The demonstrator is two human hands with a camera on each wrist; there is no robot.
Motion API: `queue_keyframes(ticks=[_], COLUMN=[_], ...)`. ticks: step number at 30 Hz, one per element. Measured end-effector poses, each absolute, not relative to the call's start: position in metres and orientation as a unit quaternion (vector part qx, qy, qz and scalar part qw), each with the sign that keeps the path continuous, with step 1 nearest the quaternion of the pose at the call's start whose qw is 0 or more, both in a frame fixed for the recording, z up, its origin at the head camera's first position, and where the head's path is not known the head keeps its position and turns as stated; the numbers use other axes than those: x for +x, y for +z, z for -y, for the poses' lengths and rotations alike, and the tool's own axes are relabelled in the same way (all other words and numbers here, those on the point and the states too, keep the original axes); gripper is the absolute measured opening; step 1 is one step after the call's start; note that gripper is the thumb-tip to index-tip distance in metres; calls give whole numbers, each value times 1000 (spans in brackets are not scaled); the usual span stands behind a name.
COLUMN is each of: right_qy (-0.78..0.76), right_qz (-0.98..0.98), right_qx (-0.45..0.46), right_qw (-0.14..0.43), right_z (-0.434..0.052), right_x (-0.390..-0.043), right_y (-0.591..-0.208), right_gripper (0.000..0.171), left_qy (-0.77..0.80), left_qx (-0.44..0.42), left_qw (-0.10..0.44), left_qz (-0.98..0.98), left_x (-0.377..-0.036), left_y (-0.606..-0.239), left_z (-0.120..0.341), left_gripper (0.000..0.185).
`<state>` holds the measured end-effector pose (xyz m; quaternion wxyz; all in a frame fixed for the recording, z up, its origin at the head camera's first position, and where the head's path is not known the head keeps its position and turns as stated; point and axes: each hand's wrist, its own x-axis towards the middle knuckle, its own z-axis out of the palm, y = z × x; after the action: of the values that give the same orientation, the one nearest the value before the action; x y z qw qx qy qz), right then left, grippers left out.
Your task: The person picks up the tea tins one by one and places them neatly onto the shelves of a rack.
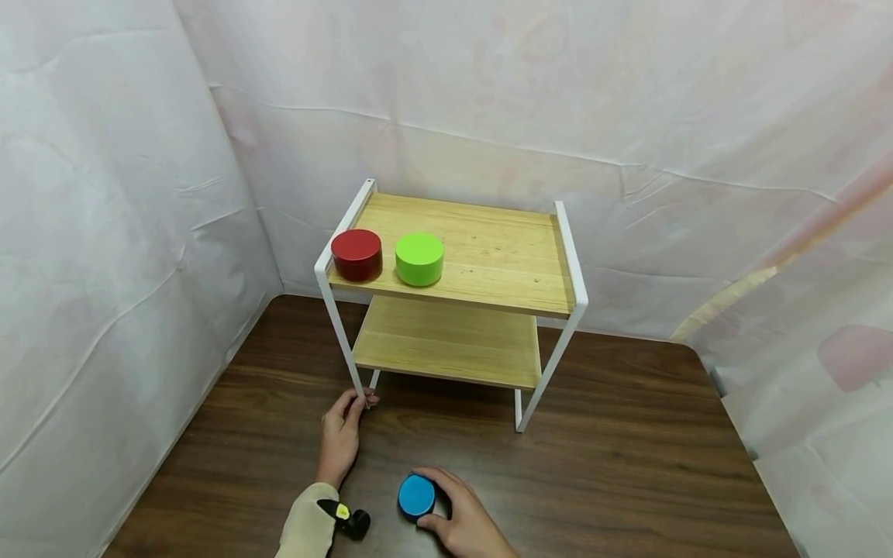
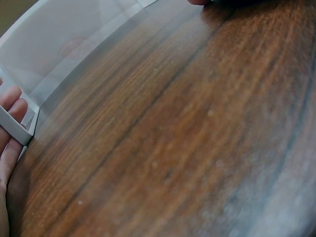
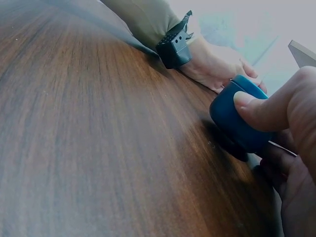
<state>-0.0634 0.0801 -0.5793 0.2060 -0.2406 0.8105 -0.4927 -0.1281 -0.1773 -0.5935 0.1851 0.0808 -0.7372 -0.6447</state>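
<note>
My right hand (image 1: 466, 511) grips a small round blue tin (image 1: 416, 496) at the table's front, thumb on one side and fingers round the other. In the right wrist view the blue tin (image 3: 237, 111) shows a lid seam, with a dark shadow beneath it; whether it touches the table I cannot tell. My left hand (image 1: 342, 432) holds the foot of the front left leg of a small two-tier shelf (image 1: 488, 256). In the left wrist view, fingers (image 2: 19, 108) lie behind the white leg (image 2: 15, 127). A red tin (image 1: 357, 256) and a green tin (image 1: 419, 260) stand on the top board's left part.
The lower board (image 1: 446, 341) sits between the white side frames. A dark wood-grain table (image 1: 628, 449) carries the shelf. Pale curtains (image 1: 446, 93) hang behind and at both sides. A black wrist camera (image 1: 352, 523) is strapped over the left sleeve (image 1: 308, 523).
</note>
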Motion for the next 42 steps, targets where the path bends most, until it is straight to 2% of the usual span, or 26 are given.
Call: queue_keyframes(ticks=[8,24,31,42], right_qy=[-490,-493,-493,-490], right_qz=[-816,-818,-821,-828], right_qx=[-226,-210,-206,-217], right_qw=[207,210,200,165], right_z=[-77,-78,-78,-78], right_x=[-64,-64,-66,-70], right_y=[-577,-576,-573,-568], right_gripper=[65,58,59,61], left_qy=[-633,-649,-651,-659], left_qx=[70,67,68,69], left_qw=[193,181,188,192], left_qz=[747,736,733,724], left_x=[-128,-122,-134,-133], left_y=[-597,-580,-609,-608], left_z=[179,177,184,183], left_gripper=[27,26,24,22])
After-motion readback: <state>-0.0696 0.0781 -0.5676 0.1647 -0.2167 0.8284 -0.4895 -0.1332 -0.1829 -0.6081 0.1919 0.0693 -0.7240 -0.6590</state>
